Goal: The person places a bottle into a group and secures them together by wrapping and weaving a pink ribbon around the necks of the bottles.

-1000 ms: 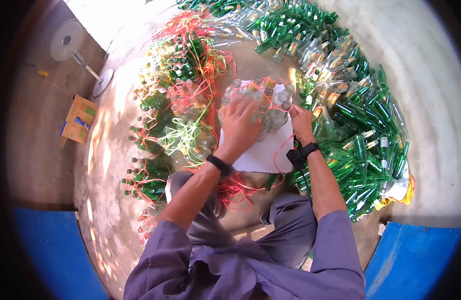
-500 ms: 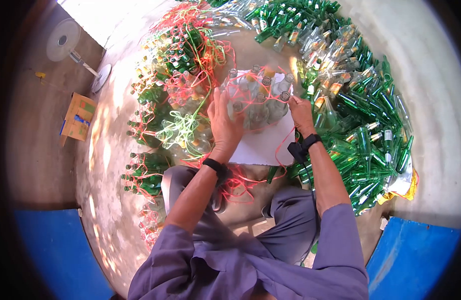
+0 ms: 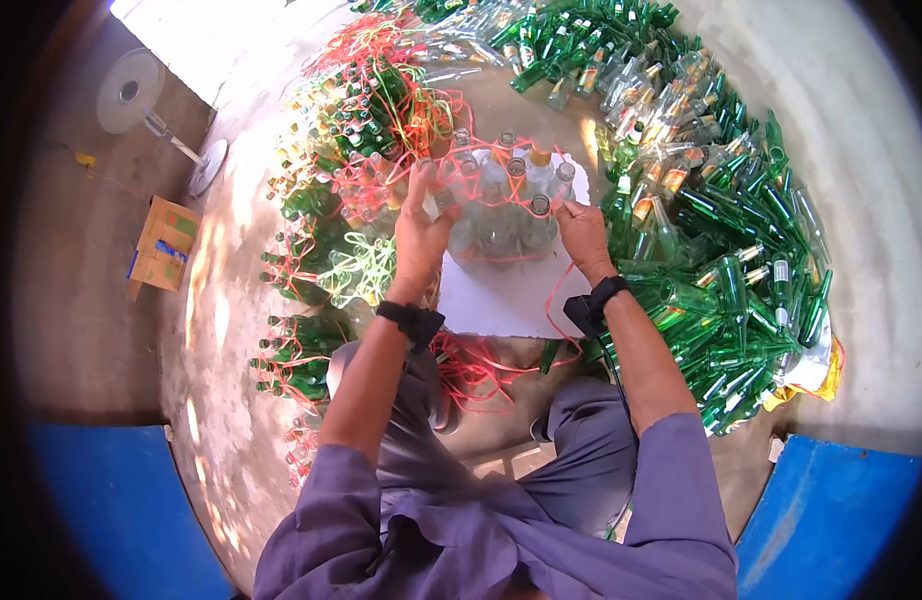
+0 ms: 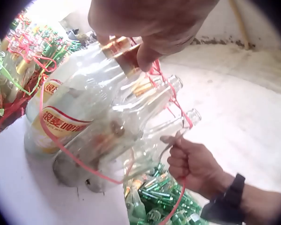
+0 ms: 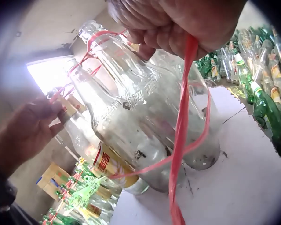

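Note:
Several clear glass bottles (image 3: 496, 225) stand in a cluster on a white board (image 3: 506, 305), with red string round their bodies and necks. The left hand (image 3: 421, 235) grips a bottle neck at the cluster's left side. On the right side, the right hand (image 3: 584, 238) pinches the red string (image 5: 180, 122) beside a bottle neck; its fingers are curled, and the string hangs down from it. In the left wrist view, the right hand (image 4: 192, 164) is below the bottle mouths, and yellow-and-red labels (image 4: 61, 124) show on two bottles.
Green and clear bottles (image 3: 721, 270) lie piled on the right. Bundles of tied bottles (image 3: 301, 360) stand on the left, near a tangle of red string (image 3: 471, 375). A cardboard box (image 3: 165, 243) and a fan (image 3: 131, 92) are farther left.
The left hand has moved left and down from over the bottles to their left side. The bottle cluster has turned and shifted slightly; the right hand has stayed at its right side.

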Demonstrator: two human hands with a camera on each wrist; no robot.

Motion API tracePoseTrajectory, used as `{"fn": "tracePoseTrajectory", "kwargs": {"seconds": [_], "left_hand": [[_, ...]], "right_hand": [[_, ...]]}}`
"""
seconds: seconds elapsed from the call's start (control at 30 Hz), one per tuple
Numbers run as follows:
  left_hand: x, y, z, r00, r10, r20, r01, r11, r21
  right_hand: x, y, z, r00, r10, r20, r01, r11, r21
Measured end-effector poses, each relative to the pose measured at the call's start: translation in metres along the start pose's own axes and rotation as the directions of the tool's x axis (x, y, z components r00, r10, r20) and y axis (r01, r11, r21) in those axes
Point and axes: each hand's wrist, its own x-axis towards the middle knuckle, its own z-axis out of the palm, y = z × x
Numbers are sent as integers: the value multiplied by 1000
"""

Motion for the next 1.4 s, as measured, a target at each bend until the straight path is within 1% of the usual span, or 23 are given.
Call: {"fn": "tracePoseTrajectory", "kwargs": {"seconds": [0.07, 0.1, 0.13, 0.2, 0.23, 0.3, 0.4, 0.43, 0.5, 0.57, 0.63, 0.7, 0.73, 0.8, 0.87, 0.93, 1.0, 1.1, 1.17, 1.23, 1.3, 1.37, 1.4], "left_hand": [[-16, 7, 2, 991, 64, -119, -37, 975, 218], [-24, 35, 7, 975, 154, -157, -99, 944, 314], [-31, 55, 14, 976, 151, -154, -97, 945, 312], [-41, 80, 28, 925, 377, 49, -375, 886, 273], [-40, 83, 39, 926, 375, 46, -373, 887, 272], [-30, 86, 62, 899, 424, 106, -435, 892, 125], [-9, 71, 94, 905, 410, 117, -421, 902, 93], [-4, 66, 100, 904, 410, 124, -422, 902, 90], [3, 58, 108, 870, 447, 209, -490, 830, 265], [8, 56, 116, 894, 398, 207, -443, 852, 279], [13, 53, 122, 915, 350, 202, -398, 868, 296], [17, 52, 125, 885, 445, 133, -463, 822, 332], [18, 53, 127, 885, 445, 137, -464, 821, 332], [17, 55, 130, 906, 386, 171, -422, 811, 406], [22, 56, 131, 909, 360, 210, -416, 813, 408], [29, 56, 131, 911, 330, 247, -407, 813, 416], [32, 54, 133, 924, 225, 310, -344, 842, 416], [34, 56, 133, 924, 209, 320, -333, 851, 406], [32, 58, 132, 922, 260, 287, -359, 852, 382], [30, 61, 128, 919, 305, 250, -381, 851, 361], [29, 63, 124, 911, 305, 279, -386, 869, 310], [30, 61, 117, 893, 299, 335, -396, 876, 273], [31, 60, 115, 873, 288, 394, -399, 885, 239]], "right_hand": [[-1, 5, -2, 999, 22, 31, -22, 1000, -20], [-1, 4, -4, 999, 26, 29, -26, 999, -21], [-1, 1, -7, 997, 58, 59, -56, 998, -34], [-3, -5, -9, 992, 89, 94, -85, 995, -51], [-5, -8, -8, 992, 90, 88, -91, 996, 2], [-5, -7, -8, 993, 93, 76, -97, 994, 56], [-3, 4, -5, 992, 98, 83, -109, 983, 149], [-3, 6, -5, 995, 53, 83, -66, 985, 161], [-3, 12, -5, 997, 21, 79, -34, 984, 173], [-1, 18, -4, 991, -82, 106, 62, 982, 178], [1, 16, -2, 992, -47, 115, 25, 983, 183], [1, 14, 1, 992, -16, 126, -8, 982, 189], [1, 14, 2, 992, -18, 122, -9, 976, 217], [2, 20, 4, 993, -13, 118, -17, 969, 246], [5, 32, 11, 995, -71, 69, 47, 952, 302], [10, 33, 12, 995, -63, 77, 33, 937, 347], [3, 37, 16, 995, -51, 89, 12, 921, 390], [9, 37, 14, 999, -42, 22, 34, 950, 311], [3, 33, 8, 999, -25, 44, 17, 984, 177], [0, 23, 1, 998, -54, 41, 45, 982, 184], [-2, 15, -3, 996, -80, 42, 71, 979, 191], [-2, 10, -6, 993, -108, -42, 108, 994, -4], [-3, 12, -6, 992, -114, -48, 114, 993, -8]]}}
